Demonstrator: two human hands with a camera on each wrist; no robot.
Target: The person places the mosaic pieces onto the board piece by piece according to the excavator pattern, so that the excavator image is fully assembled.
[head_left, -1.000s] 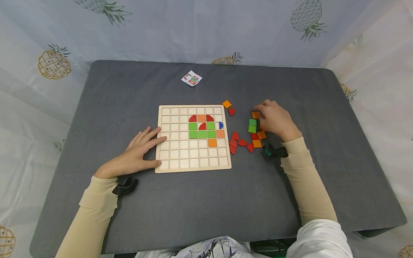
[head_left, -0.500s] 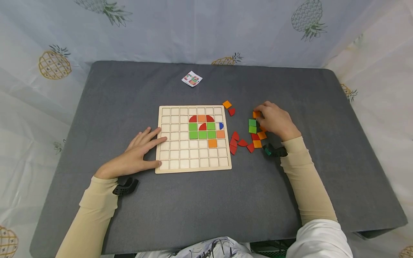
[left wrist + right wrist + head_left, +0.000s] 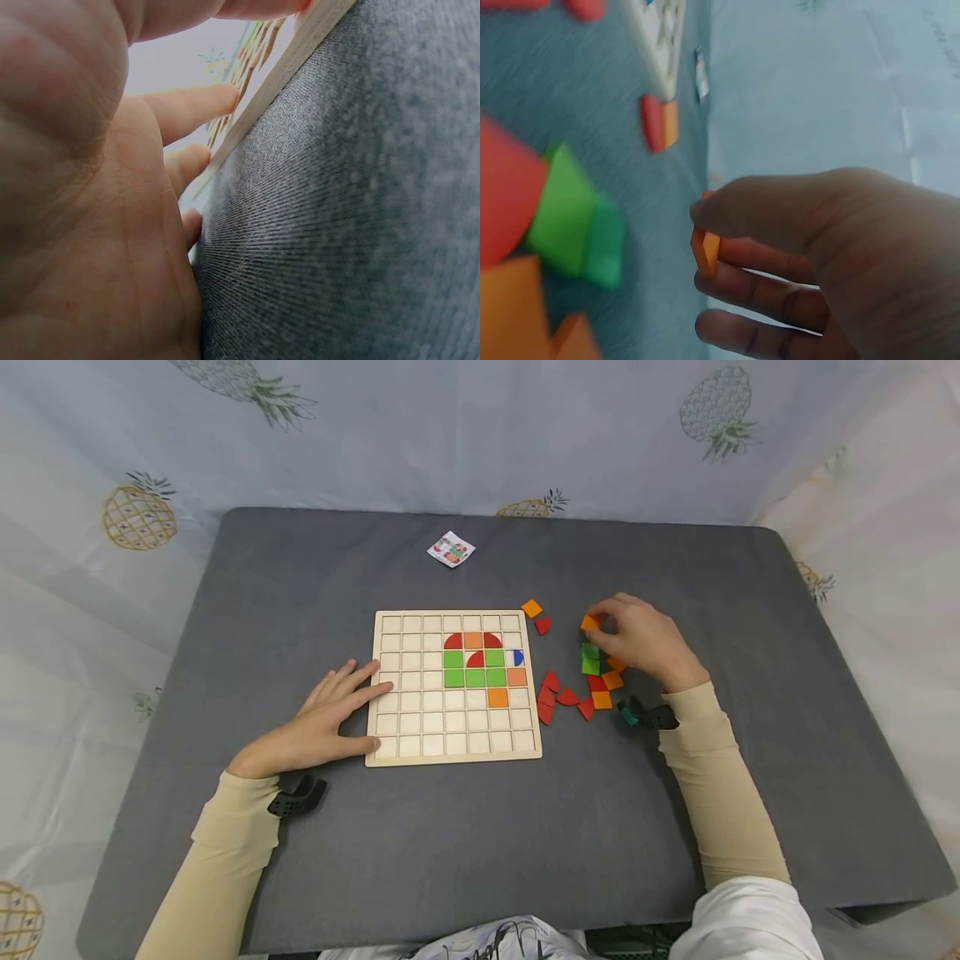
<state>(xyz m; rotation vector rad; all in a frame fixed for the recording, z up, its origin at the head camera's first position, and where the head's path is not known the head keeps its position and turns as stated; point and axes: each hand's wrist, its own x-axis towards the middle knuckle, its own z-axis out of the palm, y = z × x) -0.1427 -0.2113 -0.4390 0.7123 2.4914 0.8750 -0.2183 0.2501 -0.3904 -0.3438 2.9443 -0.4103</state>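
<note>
My right hand (image 3: 647, 642) pinches an orange square tile (image 3: 590, 622) between thumb and fingers. In the right wrist view the tile (image 3: 708, 253) stands on edge under the thumb tip, raised above the cloth. My left hand (image 3: 315, 722) lies spread at the left side of a wooden grid board (image 3: 453, 762), fingertips and thumb on its rim. Tiles fill part of the grid: red quarter rounds (image 3: 453, 642), green squares (image 3: 475, 678), orange squares (image 3: 498, 697) and a white square with a blue half round (image 3: 517, 657). Just below the right fingertips lie two green tiles (image 3: 591, 666).
Loose red quarter-round tiles (image 3: 546, 713) lie right of the board, near orange squares (image 3: 602, 700). Another orange tile (image 3: 532, 608) and a red one (image 3: 543, 625) sit by its upper right corner. A small patterned card (image 3: 452, 550) lies behind the board on the grey-covered table (image 3: 420, 852).
The orange tile in my right fingers has lifted and shifted slightly left, away from the green tiles. My left hand stays on the board, and the head view has tilted a little.
</note>
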